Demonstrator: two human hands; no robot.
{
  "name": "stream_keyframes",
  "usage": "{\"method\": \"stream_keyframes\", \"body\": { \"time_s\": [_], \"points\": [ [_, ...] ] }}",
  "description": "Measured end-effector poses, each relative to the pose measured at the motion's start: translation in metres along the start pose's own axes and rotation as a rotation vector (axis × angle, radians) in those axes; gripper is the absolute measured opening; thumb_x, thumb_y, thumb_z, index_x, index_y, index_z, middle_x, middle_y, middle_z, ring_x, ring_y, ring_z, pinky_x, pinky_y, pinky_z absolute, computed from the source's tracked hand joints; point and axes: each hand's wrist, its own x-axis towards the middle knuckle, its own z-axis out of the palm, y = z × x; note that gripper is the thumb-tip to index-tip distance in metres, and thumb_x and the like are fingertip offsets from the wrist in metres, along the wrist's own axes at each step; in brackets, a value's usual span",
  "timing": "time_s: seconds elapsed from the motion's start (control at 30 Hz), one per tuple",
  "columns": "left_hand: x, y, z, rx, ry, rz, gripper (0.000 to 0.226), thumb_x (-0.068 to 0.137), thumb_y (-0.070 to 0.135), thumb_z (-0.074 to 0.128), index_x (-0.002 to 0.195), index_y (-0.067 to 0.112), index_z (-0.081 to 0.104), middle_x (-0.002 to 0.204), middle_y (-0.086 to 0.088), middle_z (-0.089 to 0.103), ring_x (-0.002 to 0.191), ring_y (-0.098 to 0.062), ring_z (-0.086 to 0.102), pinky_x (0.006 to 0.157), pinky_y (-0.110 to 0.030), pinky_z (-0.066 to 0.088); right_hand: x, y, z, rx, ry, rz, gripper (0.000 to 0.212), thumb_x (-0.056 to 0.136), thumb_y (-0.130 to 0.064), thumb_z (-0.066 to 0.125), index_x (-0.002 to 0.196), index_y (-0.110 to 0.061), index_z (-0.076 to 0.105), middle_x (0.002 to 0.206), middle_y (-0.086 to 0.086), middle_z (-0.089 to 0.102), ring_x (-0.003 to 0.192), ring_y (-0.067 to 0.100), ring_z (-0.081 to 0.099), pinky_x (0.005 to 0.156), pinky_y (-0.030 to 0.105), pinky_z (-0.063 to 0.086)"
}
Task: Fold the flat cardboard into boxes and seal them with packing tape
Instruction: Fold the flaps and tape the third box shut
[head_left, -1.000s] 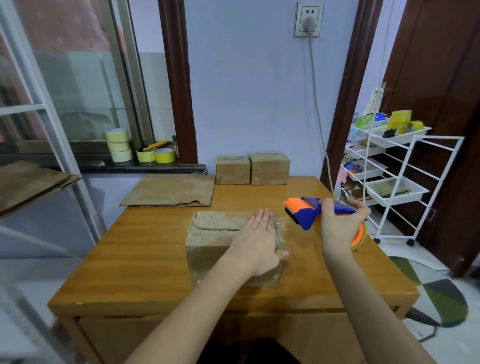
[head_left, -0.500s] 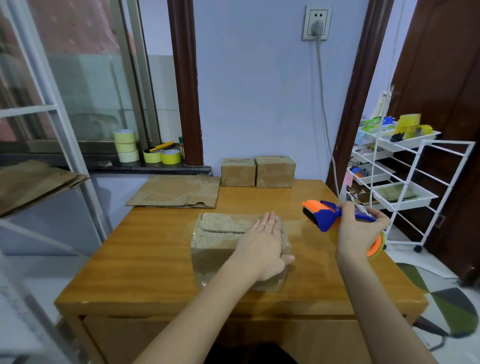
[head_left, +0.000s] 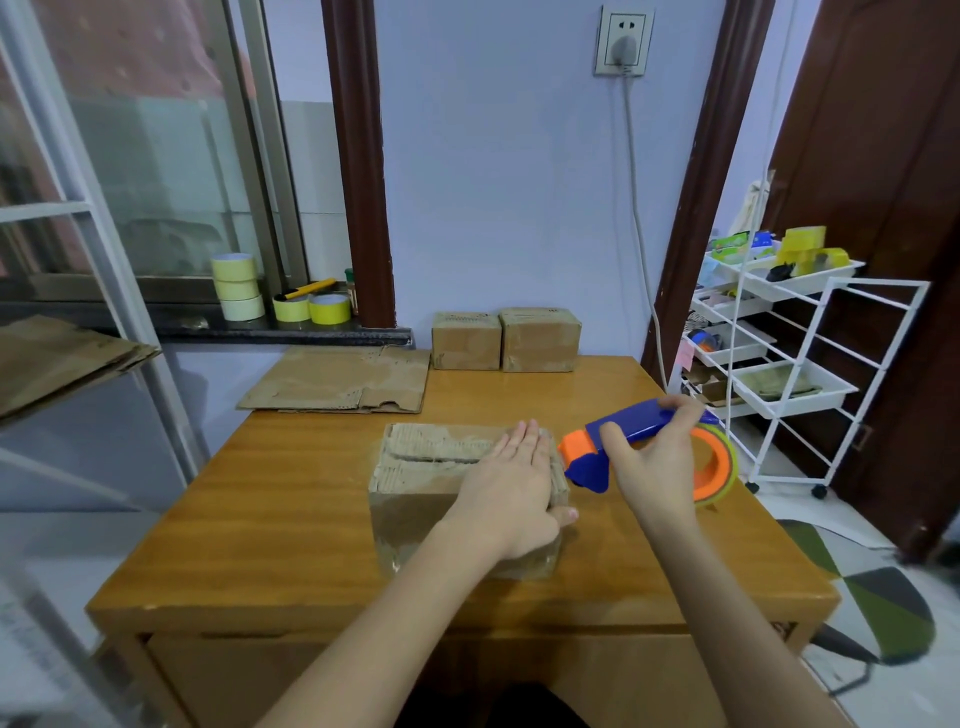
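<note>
A folded cardboard box (head_left: 431, 473) stands in the middle of the wooden table (head_left: 291, 525), its top flaps closed with a seam running across. My left hand (head_left: 511, 483) presses flat on the right part of the box top, fingers straight, thumb over the right edge. My right hand (head_left: 654, 457) grips the blue and orange tape dispenser (head_left: 608, 447), whose orange nose touches or nearly touches the box's upper right edge. The tape roll (head_left: 719, 467) shows behind my hand.
Two sealed boxes (head_left: 506, 340) stand at the table's back edge, with flat cardboard (head_left: 337, 379) to their left. Tape rolls (head_left: 236, 286) sit on the window sill. More flat cardboard (head_left: 57, 358) lies on a shelf at left. A white wire cart (head_left: 789, 364) stands at right.
My right hand has brought the tape dispenser left and down toward the box's right edge. My left hand stays pressed on the box top.
</note>
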Motion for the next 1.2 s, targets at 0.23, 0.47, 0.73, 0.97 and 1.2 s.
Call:
{"method": "stream_keyframes", "body": {
  "time_s": [0.23,0.47,0.73,0.97,1.2],
  "points": [
    [0.000,0.001,0.000,-0.012,0.029,0.003,0.087,0.095,0.055,0.039,0.151,0.004,-0.005,0.159,-0.013,-0.010,0.147,-0.021,-0.006,0.117,-0.032,-0.004,0.013,-0.002,0.006,-0.224,-0.067,0.018,0.048,0.079,-0.022,0.066,0.111,-0.018,0.031,0.079,0.006,0.059,0.072,0.027,0.058,0.065,0.043,0.050],
    [0.003,-0.003,0.001,-0.003,0.024,0.005,0.087,0.095,0.057,0.036,0.151,0.004,-0.006,0.159,-0.013,-0.010,0.147,-0.021,-0.007,0.118,-0.032,-0.003,-0.011,0.026,0.019,-0.433,-0.146,0.029,0.052,0.080,-0.026,0.067,0.118,-0.015,0.034,0.079,-0.002,0.055,0.074,0.024,0.057,0.055,0.032,0.038],
    [0.005,-0.001,0.002,0.005,0.055,-0.011,0.087,0.095,0.057,0.037,0.151,0.005,-0.005,0.159,-0.013,-0.009,0.147,-0.022,-0.006,0.119,-0.033,-0.002,0.000,0.026,-0.003,-0.361,-0.072,0.058,0.050,0.082,-0.026,0.064,0.120,-0.017,0.032,0.076,0.000,0.059,0.069,0.022,0.061,0.060,0.033,0.045],
    [0.004,-0.001,0.005,0.028,0.075,-0.003,0.087,0.095,0.057,0.034,0.151,0.004,-0.006,0.159,-0.012,-0.010,0.147,-0.021,-0.007,0.119,-0.032,-0.004,0.043,0.015,-0.059,-0.345,0.089,-0.125,0.034,0.099,-0.019,0.038,0.133,-0.014,0.036,0.073,0.012,0.057,0.067,0.034,0.054,0.063,0.041,0.042],
    [0.004,0.000,0.005,0.031,0.085,-0.009,0.087,0.095,0.058,0.034,0.151,0.005,-0.005,0.159,-0.013,-0.009,0.147,-0.021,-0.005,0.120,-0.033,0.000,0.032,0.033,-0.037,-0.622,-0.058,-0.250,0.064,0.097,-0.024,0.049,0.152,-0.019,0.016,0.053,0.001,0.046,0.049,0.017,0.041,0.042,0.028,0.024]
  ]
}}
